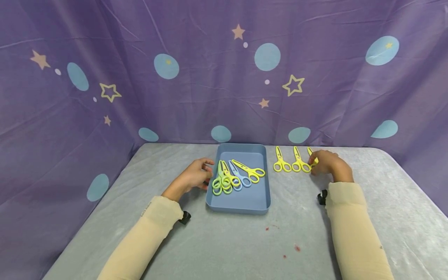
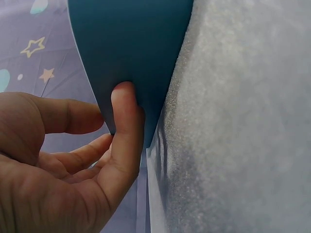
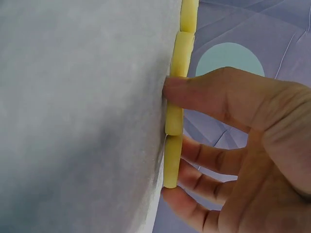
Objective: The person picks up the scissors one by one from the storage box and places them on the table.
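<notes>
A blue-grey tray point(image 1: 241, 198) stands mid-table with scissors lying in its upper part: green scissors point(image 1: 217, 182), blue scissors point(image 1: 244, 180) and two yellow pairs. My left hand point(image 1: 196, 173) is at the tray's left side, its thumb against the outer wall point(image 2: 131, 43) and other fingertips by the rim. Right of the tray, three yellow scissors lie in a row, blades pointing away. My right hand point(image 1: 325, 161) grips the rightmost yellow scissors point(image 1: 310, 150) by the handles, thumb on one side and fingers on the other. The hand partly hides them.
Left of the held pair lie the middle yellow scissors point(image 1: 299, 163) and the left yellow scissors point(image 1: 280, 163). A grey cloth covers the table point(image 1: 224, 245), with small red marks near the front. A purple patterned curtain point(image 1: 210, 105) hangs behind and at the sides.
</notes>
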`<state>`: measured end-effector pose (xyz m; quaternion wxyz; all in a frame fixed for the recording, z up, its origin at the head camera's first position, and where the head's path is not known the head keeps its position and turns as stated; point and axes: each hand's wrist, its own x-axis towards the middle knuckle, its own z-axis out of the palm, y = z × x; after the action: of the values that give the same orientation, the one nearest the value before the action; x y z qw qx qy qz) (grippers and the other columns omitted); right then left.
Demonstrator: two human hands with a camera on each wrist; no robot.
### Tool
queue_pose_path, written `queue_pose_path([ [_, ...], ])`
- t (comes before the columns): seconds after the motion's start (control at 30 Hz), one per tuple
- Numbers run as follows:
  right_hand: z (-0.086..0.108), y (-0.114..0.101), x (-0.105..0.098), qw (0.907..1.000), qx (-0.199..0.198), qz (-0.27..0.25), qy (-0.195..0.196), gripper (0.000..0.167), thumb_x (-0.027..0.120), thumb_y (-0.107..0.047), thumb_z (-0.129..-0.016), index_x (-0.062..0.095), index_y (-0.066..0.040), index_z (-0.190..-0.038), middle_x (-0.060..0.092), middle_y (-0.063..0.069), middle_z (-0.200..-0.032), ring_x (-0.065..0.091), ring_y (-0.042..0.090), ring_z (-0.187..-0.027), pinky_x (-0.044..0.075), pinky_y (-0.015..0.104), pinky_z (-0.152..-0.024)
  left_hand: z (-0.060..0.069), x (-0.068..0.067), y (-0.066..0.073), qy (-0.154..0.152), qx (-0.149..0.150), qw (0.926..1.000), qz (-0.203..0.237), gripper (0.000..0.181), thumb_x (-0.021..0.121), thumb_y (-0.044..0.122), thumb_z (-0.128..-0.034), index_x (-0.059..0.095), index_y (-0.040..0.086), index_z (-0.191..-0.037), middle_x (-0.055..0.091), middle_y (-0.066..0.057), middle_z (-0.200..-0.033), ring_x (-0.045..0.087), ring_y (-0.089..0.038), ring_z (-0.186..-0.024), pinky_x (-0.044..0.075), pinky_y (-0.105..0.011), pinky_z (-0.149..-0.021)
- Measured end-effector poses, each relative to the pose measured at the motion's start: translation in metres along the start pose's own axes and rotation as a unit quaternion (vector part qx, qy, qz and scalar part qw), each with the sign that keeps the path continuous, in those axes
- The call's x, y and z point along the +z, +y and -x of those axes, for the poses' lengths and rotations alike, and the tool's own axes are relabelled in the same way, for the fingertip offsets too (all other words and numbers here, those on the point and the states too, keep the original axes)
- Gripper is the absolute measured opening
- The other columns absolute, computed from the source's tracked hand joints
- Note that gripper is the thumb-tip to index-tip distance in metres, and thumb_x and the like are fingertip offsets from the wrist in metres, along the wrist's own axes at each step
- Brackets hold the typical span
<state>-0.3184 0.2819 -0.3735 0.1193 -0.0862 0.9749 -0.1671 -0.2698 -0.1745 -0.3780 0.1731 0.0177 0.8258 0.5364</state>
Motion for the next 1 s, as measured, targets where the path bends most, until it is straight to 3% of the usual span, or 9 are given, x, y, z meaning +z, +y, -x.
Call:
queue_pose_path([
  [0.23,0.003,0.002,-0.002,0.9994,0.022,-0.022,-0.017,0.040,0.082,-0.016,-0.079,0.069,-0.005,-0.115,0.062,0.017,-0.106,0.054,0.033,-0.093,0.048,0.047,-0.077,-0.001,0.000,0.000,-0.005,0.001,1.0000,0.000,0.046,0.053,0.002,-0.1042,0.045,0.007,-0.150,0.048,-0.020,-0.128,0.059,-0.028,-0.086,0.059,-0.043,-0.065],
  [0.43,0.007,0.001,-0.007,0.9993,0.025,-0.021,-0.017,0.047,0.082,-0.016,-0.079,0.066,-0.004,-0.122,0.061,0.023,-0.115,0.055,0.037,-0.099,0.049,0.053,-0.082,-0.003,0.000,0.000,-0.006,0.002,1.0000,0.002,0.046,0.053,0.002,-0.1041,0.045,0.007,-0.149,0.048,-0.019,-0.126,0.059,-0.027,-0.084,0.058,-0.042,-0.064],
  [0.63,0.010,-0.007,-0.012,0.9991,0.033,-0.013,-0.023,0.050,0.074,-0.020,-0.088,0.061,-0.002,-0.133,0.060,0.026,-0.124,0.055,0.041,-0.106,0.049,0.058,-0.085,-0.004,0.000,-0.001,0.001,-0.002,1.0000,-0.004,0.046,0.054,0.003,-0.1038,0.046,0.007,-0.149,0.048,-0.018,-0.125,0.060,-0.028,-0.085,0.058,-0.039,-0.063],
  [0.83,0.012,-0.019,-0.015,1.0000,-0.003,0.001,0.004,0.048,0.069,-0.031,-0.095,0.062,0.000,-0.130,0.060,0.027,-0.130,0.055,0.046,-0.114,0.047,0.065,-0.091,-0.002,0.000,-0.002,0.001,-0.001,0.9999,-0.010,0.046,0.053,0.004,-0.1043,0.045,0.008,-0.149,0.048,-0.018,-0.126,0.060,-0.029,-0.086,0.059,-0.043,-0.065],
  [1.0,0.012,-0.034,-0.016,0.9983,-0.050,0.005,0.029,0.046,0.067,-0.031,-0.097,0.063,0.002,-0.129,0.063,0.027,-0.127,0.053,0.049,-0.120,0.039,0.070,-0.100,-0.002,-0.001,-0.003,0.000,0.000,1.0000,-0.007,0.046,0.054,0.004,-0.1041,0.045,0.008,-0.149,0.048,-0.018,-0.126,0.060,-0.029,-0.085,0.059,-0.042,-0.064],
])
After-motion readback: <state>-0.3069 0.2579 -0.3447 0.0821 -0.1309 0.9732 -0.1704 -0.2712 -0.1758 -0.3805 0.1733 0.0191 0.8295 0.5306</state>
